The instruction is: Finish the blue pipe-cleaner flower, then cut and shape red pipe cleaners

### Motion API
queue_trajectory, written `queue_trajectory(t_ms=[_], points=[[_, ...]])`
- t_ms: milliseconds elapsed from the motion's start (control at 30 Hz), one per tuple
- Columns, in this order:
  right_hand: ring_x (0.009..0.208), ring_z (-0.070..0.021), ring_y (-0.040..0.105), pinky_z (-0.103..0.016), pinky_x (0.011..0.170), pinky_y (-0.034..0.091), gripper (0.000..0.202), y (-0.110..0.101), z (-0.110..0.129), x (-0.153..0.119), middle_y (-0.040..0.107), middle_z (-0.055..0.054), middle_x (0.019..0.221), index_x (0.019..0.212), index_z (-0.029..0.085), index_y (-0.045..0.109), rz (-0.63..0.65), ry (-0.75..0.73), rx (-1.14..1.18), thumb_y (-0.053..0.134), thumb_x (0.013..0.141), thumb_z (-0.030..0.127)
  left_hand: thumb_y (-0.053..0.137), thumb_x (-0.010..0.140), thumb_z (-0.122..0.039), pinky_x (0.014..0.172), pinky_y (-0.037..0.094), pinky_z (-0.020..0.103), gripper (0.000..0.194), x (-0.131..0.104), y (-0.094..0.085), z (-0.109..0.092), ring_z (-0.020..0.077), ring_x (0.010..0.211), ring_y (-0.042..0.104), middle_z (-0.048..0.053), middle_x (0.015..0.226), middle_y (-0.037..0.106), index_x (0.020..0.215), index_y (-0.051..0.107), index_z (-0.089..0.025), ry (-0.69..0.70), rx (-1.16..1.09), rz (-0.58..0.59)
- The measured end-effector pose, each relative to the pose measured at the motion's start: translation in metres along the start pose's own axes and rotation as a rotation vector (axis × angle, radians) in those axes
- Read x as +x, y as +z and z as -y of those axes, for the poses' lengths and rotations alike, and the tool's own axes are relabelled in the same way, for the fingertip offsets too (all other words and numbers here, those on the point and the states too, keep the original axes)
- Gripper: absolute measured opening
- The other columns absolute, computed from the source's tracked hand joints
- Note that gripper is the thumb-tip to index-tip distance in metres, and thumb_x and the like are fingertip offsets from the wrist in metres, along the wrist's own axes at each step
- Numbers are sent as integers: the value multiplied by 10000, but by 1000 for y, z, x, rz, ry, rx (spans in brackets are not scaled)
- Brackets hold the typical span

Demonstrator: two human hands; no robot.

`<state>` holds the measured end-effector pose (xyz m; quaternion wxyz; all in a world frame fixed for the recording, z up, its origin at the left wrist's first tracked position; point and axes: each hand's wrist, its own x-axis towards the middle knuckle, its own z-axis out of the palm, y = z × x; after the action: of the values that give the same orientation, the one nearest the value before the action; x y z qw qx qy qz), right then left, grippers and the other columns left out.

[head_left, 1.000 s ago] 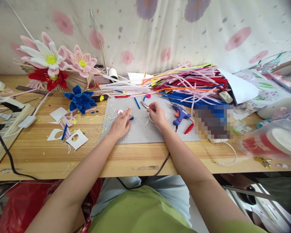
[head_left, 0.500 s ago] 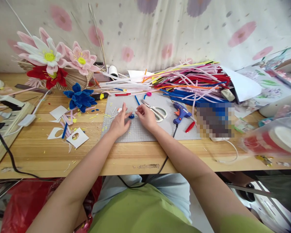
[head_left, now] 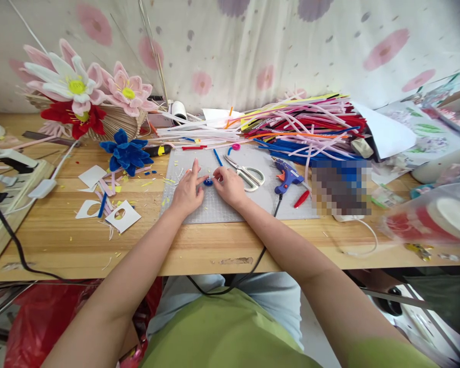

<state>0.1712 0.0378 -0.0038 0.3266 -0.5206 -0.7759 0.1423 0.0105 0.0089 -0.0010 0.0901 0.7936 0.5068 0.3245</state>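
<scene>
A small round blue fuzzy piece (head_left: 208, 182) with white marks on top lies on the grey cutting mat (head_left: 218, 214), between my two hands. My left hand (head_left: 187, 191) rests at its left side, fingers apart, with one fingertip and the thumb close to its edge. On the other side my right hand (head_left: 230, 188) has its thumb and fingers pinched together close by; whatever they hold is too small to make out. White-handled scissors (head_left: 249, 175) lie right of that hand. Behind the fingers are a short blue pipe cleaner (head_left: 217, 157) and a small pink coil (head_left: 235, 146).
A blue glue gun (head_left: 286, 176) and a red piece (head_left: 301, 199) lie on the mat's right. Pipe cleaners (head_left: 299, 122) are heaped behind. Fuzzy flowers, including a blue one (head_left: 125, 152), stand left, near cut white cards (head_left: 127, 217). A black cord (head_left: 266, 243) crosses the table edge.
My right hand has shifted slightly left, closer to the blue piece. My left hand has moved slightly, its fingers still spread. White marks now show on the blue piece.
</scene>
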Motion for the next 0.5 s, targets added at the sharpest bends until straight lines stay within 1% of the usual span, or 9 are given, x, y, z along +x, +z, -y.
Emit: queue_trajectory(t_ms=[167, 333, 433, 500], points=[[824, -199, 566, -308, 747, 394, 82, 1, 0, -2, 651, -41, 807, 891, 199, 551, 1, -31, -17, 510, 821, 212, 452, 746, -41, 1107, 323, 459, 879, 0, 1, 0, 198, 1320, 409, 54, 1131, 683, 1477, -27, -138, 43, 34, 42], [812, -199, 562, -311, 740, 393, 80, 2, 3, -3, 648, -36, 801, 885, 205, 547, 20, -38, -20, 511, 816, 226, 442, 731, -29, 1096, 336, 464, 892, 0, 2, 1, 212, 1326, 399, 54, 1134, 680, 1481, -30, -130, 30, 58, 75], [806, -201, 560, -318, 756, 400, 86, -3, 2, -2, 649, -32, 793, 885, 207, 553, 18, -54, -3, 518, 815, 242, 443, 709, -15, 1089, 346, 460, 908, 0, 2, 1, 215, 1321, 406, 51, 1132, 682, 1483, -16, -130, 24, 58, 91], [813, -209, 556, -332, 778, 406, 101, -8, -3, 1, 649, -42, 802, 896, 206, 565, -19, -34, -1, 504, 818, 227, 445, 696, -6, 1082, 357, 455, 919, 0, 2, 3, 211, 1323, 403, 43, 1127, 685, 1485, -9, -137, 20, 52, 101]])
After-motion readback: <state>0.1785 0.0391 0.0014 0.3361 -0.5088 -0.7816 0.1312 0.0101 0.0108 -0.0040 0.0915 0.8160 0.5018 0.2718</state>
